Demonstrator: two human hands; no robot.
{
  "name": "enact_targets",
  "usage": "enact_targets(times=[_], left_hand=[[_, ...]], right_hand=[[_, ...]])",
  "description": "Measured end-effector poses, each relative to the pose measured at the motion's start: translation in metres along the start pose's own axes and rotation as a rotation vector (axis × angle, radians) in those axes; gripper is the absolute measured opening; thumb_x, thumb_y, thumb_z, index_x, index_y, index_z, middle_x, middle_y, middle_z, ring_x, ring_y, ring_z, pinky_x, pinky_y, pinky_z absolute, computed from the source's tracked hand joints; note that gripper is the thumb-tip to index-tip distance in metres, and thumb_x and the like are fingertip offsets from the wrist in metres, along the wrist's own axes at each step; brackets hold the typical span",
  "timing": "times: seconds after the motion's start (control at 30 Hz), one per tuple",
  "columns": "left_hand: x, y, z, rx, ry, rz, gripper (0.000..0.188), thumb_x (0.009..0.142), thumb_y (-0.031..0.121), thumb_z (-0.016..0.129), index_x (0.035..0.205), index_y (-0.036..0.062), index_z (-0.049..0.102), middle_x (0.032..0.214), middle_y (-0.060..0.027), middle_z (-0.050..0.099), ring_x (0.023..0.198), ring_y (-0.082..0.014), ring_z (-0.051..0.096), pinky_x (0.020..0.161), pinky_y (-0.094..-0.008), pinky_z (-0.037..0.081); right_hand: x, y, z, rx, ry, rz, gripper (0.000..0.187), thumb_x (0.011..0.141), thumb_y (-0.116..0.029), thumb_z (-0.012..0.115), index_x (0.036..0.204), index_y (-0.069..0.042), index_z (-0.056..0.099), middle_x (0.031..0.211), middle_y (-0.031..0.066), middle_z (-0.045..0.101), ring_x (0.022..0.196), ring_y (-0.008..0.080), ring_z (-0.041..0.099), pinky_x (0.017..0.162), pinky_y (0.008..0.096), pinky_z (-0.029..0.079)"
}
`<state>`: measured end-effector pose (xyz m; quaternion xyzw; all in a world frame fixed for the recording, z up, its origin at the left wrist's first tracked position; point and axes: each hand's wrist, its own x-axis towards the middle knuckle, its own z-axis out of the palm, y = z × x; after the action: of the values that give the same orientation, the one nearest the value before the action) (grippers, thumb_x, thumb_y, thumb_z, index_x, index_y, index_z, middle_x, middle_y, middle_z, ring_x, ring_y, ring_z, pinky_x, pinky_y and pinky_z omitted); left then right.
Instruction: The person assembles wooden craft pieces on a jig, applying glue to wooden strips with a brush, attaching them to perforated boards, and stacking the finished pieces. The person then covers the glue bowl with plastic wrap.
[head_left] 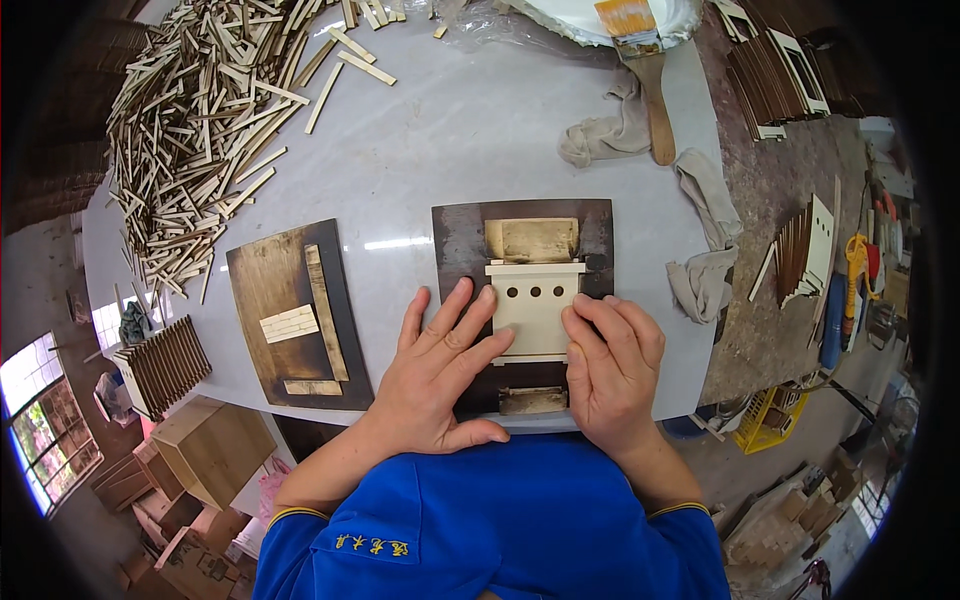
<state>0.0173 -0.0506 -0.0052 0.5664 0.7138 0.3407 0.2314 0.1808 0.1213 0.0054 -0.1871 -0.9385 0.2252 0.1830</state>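
A pale rectangular wooden panel with three round holes (536, 325) lies on a dark-brown rectangular board (458, 236), seemingly steadied by the left hand's (432, 372) spread fingers while the right hand (615, 368) bunches at its right edge, grip unclear.

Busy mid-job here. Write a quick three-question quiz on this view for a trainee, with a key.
1. How many dark round holes show in the pale panel between the left hand and the right hand?
2. True or false: the paintbrush is at the left end of the table.
3. What is heaped at the table's far left?

Key: 1. Three. 2. False; the paintbrush is toward the right. 3. Thin wooden strips.
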Motion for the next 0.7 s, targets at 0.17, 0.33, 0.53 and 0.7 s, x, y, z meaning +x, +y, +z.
enact_targets(times=[0.17, 0.33, 0.53, 0.7], left_hand=[[0.0, 0.0, 0.0, -0.006, 0.004, -0.004, 0.091, 0.086, 0.078, 0.061, 0.144, 0.0073, 0.06, 0.163, -0.0181, 0.043, 0.157, -0.037, 0.028, 0.126, -0.0613, 0.012], [0.0, 0.0, 0.001, -0.017, 0.01, 0.002, 0.091, 0.086, 0.078, 0.063, 0.143, 0.0074, 0.061, 0.162, -0.0185, 0.044, 0.157, -0.0372, 0.029, 0.126, -0.0614, 0.013], [0.0, -0.001, 0.0, -0.029, 0.01, 0.007, 0.091, 0.085, 0.078, 0.063, 0.143, 0.0075, 0.061, 0.161, -0.0187, 0.045, 0.156, -0.0373, 0.031, 0.125, -0.0616, 0.014], [0.0, -0.002, -0.001, -0.04, 0.0, 0.002, 0.089, 0.086, 0.077, 0.063, 0.142, 0.0074, 0.062, 0.161, -0.0186, 0.045, 0.156, -0.0371, 0.031, 0.125, -0.0617, 0.014]], right_hand=[[0.023, -0.001, -0.01, -0.001, -0.015, -0.065, 0.021, 0.087, -0.01, 0.073, 0.106, -0.001, 0.07, 0.118, 0.0101, 0.066, 0.106, 0.0285, 0.058, 0.093, 0.038, 0.048], [0.053, 0.01, 0.005, 0.001, -0.023, -0.143, 0.017, 0.084, -0.012, 0.078, 0.09, -0.006, 0.064, 0.098, 0.0083, 0.062, 0.084, 0.0249, 0.055, 0.077, 0.0352, 0.047], [0.07, 0.014, 0.024, -0.058, 0.025, -0.2, 0.026, 0.082, -0.012, 0.081, 0.078, -0.01, 0.055, 0.079, 0.0046, 0.05, 0.065, 0.0208, 0.045, 0.06, 0.033, 0.041], [0.071, 0.014, 0.028, -0.105, 0.056, -0.203, 0.027, 0.082, -0.012, 0.082, 0.075, -0.011, 0.055, 0.076, 0.003, 0.047, 0.062, 0.0197, 0.043, 0.057, 0.0326, 0.039]])
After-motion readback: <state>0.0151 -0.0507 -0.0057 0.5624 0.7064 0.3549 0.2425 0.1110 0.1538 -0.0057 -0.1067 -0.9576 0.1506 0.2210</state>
